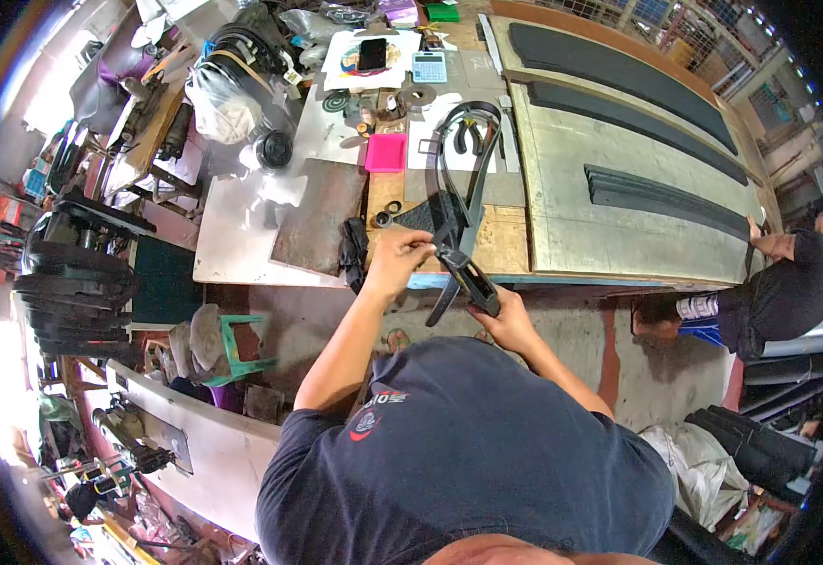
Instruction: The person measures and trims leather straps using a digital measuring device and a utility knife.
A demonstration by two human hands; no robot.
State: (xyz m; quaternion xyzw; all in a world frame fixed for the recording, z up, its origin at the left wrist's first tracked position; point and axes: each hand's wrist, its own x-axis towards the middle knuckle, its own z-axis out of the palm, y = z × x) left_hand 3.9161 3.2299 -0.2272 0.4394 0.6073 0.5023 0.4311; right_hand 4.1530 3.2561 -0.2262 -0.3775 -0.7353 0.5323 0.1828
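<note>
A black belt (476, 200) lies looped over the table, and its near end hangs past the front edge. My left hand (400, 259) is closed at the strap, thumb and fingers pinched together on it. Lower right, my right hand (508, 320) is closed around a dark tool (471, 282) with a long slot, whose jaws are close to the strap. Beyond them, black-handled pliers (469, 137) rest inside the belt loop. Left of the loop sits a pink tray (386, 153).
The worktable (562, 235) holds stacked black strips (656, 197) at right, a calculator (429, 67) and a phone (372, 55) at the back. A co-worker (788, 273) is at the right end. A green stool (242, 347) stands lower left.
</note>
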